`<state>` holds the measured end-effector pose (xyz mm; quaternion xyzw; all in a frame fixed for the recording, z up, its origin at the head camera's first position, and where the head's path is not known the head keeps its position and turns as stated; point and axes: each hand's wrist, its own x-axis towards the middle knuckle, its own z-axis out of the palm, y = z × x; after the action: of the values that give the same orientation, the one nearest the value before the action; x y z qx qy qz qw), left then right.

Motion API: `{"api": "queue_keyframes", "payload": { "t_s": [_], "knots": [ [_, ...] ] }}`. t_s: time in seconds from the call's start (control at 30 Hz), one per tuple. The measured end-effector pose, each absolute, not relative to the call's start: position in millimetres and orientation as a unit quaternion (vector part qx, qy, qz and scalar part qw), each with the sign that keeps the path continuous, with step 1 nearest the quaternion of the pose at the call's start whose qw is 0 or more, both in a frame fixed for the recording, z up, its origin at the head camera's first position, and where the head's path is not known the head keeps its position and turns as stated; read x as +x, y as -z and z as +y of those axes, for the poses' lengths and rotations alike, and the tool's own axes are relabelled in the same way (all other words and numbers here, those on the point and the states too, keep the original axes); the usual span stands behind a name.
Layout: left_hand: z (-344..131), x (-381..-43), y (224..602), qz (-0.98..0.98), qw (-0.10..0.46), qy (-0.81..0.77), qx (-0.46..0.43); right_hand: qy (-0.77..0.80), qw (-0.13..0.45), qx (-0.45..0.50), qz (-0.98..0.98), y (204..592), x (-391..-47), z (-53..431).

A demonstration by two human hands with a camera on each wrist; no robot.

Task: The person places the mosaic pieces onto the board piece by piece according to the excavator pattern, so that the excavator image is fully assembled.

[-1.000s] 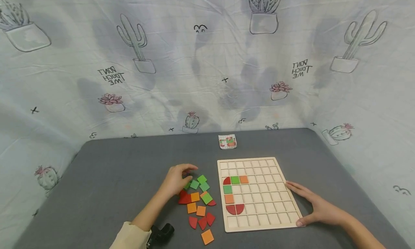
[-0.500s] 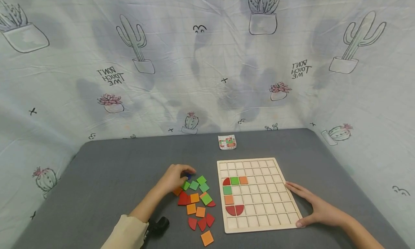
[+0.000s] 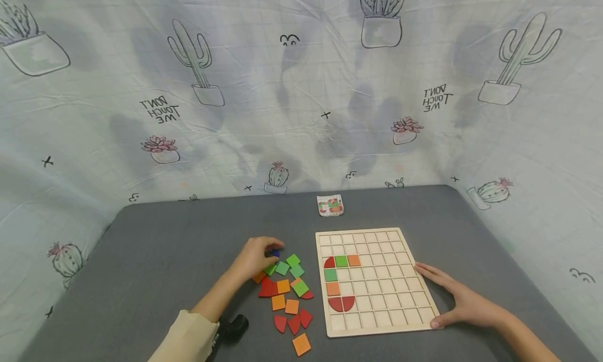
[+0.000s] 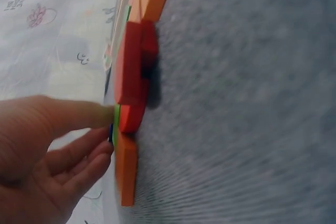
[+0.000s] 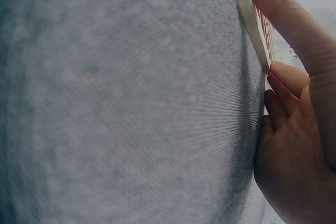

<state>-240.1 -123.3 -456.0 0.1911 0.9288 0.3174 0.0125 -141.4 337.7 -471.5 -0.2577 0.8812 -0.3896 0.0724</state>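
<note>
My left hand point(image 3: 254, 257) is at the top of a loose pile of flat wooden tiles, thumb and fingers bent around a small blue tile point(image 3: 276, 253). In the left wrist view the blue tile point(image 4: 111, 133) shows between thumb and fingertips, beside a green tile point(image 4: 116, 121). Most of the blue tile is hidden. My right hand point(image 3: 464, 302) rests with extended fingers against the right edge of a wooden grid board point(image 3: 377, 331), its thumb at the near right corner. On the board's left side sit several red, green and orange tiles.
Loose green tiles point(image 3: 297, 271), orange tiles point(image 3: 292, 306) and red quarter-circle tiles point(image 3: 294, 325) lie left of the board. A small pattern card point(image 3: 330, 205) lies behind it on the grey table point(image 3: 188, 247). A printed cloth point(image 3: 301, 90) hangs around the table.
My left hand has shifted slightly left, bringing the blue tile at its fingertips and an orange tile beneath its wrist into sight. My right hand and the board have stayed put.
</note>
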Motion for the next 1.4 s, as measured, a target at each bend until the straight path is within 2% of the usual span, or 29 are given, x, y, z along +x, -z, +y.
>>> {"api": "queue_keyframes", "payload": {
  "t_s": [0.4,0.6,0.87,1.17,1.4],
  "knots": [
    [-124,-242,456,0.925,0.014,-0.319,0.205,0.387,0.064,-0.266,0.881,472,-141,339],
    [-105,-241,448,0.914,0.017,-0.338,0.225,0.383,0.066,-0.261,0.883,471,-141,340],
    [-51,-239,433,0.891,0.037,-0.351,0.286,0.384,0.068,-0.264,0.882,468,-141,340],
    [40,-238,429,0.875,0.045,-0.34,0.342,0.375,0.066,-0.247,0.891,468,-140,340],
    [102,-243,432,0.888,0.05,-0.299,0.346,0.388,0.061,-0.259,0.883,471,-142,340]
  ]
}}
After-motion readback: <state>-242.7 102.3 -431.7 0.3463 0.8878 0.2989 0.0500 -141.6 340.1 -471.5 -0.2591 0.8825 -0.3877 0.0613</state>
